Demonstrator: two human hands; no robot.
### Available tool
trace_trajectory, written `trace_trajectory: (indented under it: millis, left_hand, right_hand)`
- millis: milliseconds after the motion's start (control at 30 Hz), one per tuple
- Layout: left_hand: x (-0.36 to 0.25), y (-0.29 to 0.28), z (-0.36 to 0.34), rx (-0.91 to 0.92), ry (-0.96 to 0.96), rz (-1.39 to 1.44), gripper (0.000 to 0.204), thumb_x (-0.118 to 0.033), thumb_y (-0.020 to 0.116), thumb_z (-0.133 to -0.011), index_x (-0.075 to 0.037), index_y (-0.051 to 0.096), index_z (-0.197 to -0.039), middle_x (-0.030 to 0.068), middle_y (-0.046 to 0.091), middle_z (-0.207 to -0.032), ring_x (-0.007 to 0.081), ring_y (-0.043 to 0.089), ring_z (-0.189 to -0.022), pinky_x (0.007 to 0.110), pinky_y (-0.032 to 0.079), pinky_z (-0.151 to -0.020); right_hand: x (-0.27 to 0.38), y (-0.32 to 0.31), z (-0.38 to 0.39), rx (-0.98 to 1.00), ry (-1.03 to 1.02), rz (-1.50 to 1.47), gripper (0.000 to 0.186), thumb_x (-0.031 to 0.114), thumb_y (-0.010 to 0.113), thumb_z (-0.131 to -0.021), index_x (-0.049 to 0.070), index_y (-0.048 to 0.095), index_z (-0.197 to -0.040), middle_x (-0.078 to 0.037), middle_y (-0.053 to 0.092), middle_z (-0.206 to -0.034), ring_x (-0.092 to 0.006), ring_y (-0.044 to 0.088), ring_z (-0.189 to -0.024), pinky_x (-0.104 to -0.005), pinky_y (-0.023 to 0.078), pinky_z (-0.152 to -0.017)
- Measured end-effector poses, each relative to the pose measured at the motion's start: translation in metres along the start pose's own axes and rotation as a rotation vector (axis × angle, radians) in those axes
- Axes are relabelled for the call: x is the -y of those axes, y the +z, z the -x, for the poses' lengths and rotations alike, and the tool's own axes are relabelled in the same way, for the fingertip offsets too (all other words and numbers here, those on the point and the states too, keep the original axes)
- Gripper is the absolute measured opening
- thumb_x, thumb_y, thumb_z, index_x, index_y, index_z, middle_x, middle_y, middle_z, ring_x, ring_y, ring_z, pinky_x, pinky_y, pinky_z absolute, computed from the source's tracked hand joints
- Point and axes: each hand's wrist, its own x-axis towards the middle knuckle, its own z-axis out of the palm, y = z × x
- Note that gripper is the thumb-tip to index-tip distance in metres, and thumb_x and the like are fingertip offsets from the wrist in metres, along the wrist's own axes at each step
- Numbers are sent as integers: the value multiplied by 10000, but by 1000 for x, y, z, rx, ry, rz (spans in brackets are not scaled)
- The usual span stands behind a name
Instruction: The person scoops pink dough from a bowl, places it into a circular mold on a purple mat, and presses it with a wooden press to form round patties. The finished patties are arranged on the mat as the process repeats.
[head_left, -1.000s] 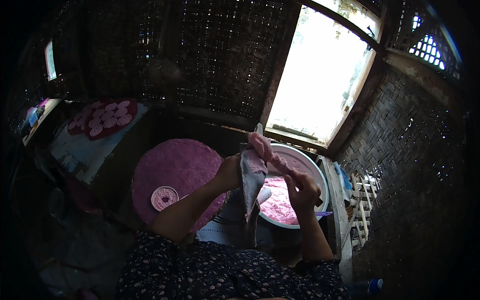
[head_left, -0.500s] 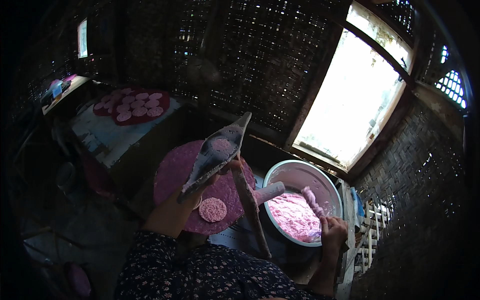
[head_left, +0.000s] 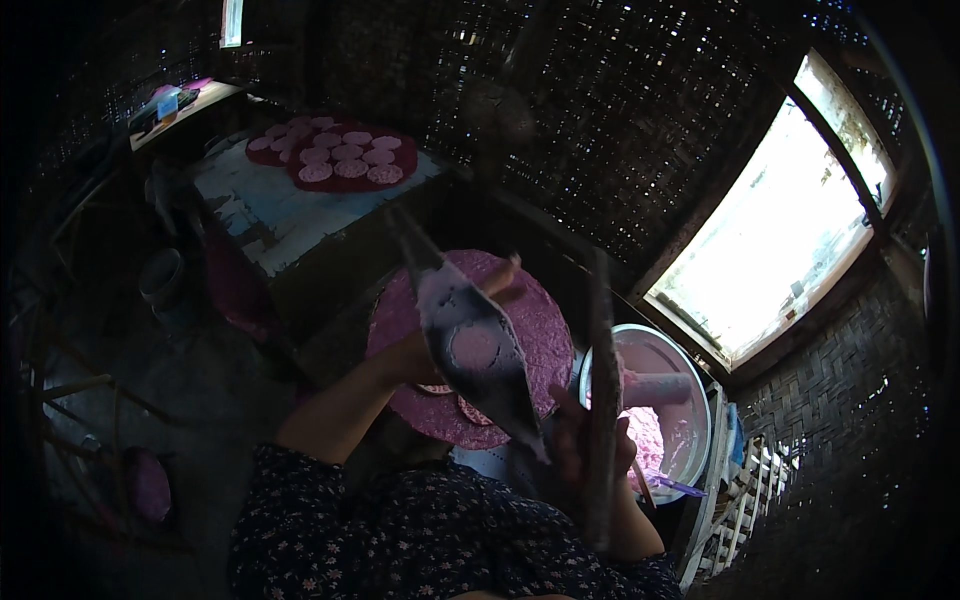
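Note:
My left hand (head_left: 503,281) is closed round the back of a dark, pointed two-ended press body (head_left: 447,312), tilted over a round purple-pink tray (head_left: 545,320). Pale pink dough fills the round hole in its middle. My right hand (head_left: 592,438) grips a long wooden press bar (head_left: 602,350), held upright. A thick, dough-smeared cylinder (head_left: 657,388) juts from the bar toward the right, over the tub. On the tray lies a pink noodle-like round (head_left: 474,410), partly hidden by the press body.
A pale tub (head_left: 703,440) of pink dough stands at my right, with a purple handle (head_left: 682,486) over its rim. Several pink rounds (head_left: 348,153) lie on red sheets on a worn table (head_left: 235,190). A bucket (head_left: 162,280) stands at left.
My right hand has left the dough lump at the tub and now holds the press bar, which has moved right, apart from the press body. The press body has turned over the tray.

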Motion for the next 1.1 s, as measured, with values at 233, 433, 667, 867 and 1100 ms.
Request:
trace_trajectory:
  millis: [233,433,667,867,1100]
  left_hand:
    - [-4,-34,41,178,-216,18,599,-119,608,-860,-80,307,-1376,163,414,-1357,243,421,-1255,393,371,-1039]
    - [-13,-37,35,104,-50,-571,542,-269,774,-628,-65,577,-1090,114,577,-1058,290,564,-989,415,424,-902]
    - [-16,-42,24,124,12,-830,373,-313,743,-580,-80,651,-857,108,632,-773,296,637,-719,383,515,-663]
    - [-6,-41,21,153,-119,-825,284,-311,720,-576,-72,644,-707,140,610,-633,324,633,-619,402,515,-573]
    - [15,-38,27,62,-289,-623,353,-383,713,-602,-65,658,-745,152,619,-661,335,633,-639,415,513,-586]
  right_hand:
    - [31,3,-21,-361,-223,348,785,187,596,-667,-52,285,-1348,-233,584,-1067,-180,574,-637,-244,452,-532]
    - [39,33,-42,-312,175,575,868,22,598,-555,-39,272,-1357,-170,521,-1097,-198,587,-828,-286,458,-717]
    - [25,59,-81,-302,-170,1372,922,13,600,-692,19,75,-1450,-206,437,-1228,-290,519,-1075,-392,427,-887]
    - [22,70,-87,27,-342,2102,844,82,673,-659,-50,226,-1363,-328,428,-1129,-463,574,-859,-475,514,-642]
    - [-2,49,-99,-55,-53,1979,988,156,753,-637,-21,144,-1395,-335,361,-1226,-500,472,-1050,-504,454,-815]
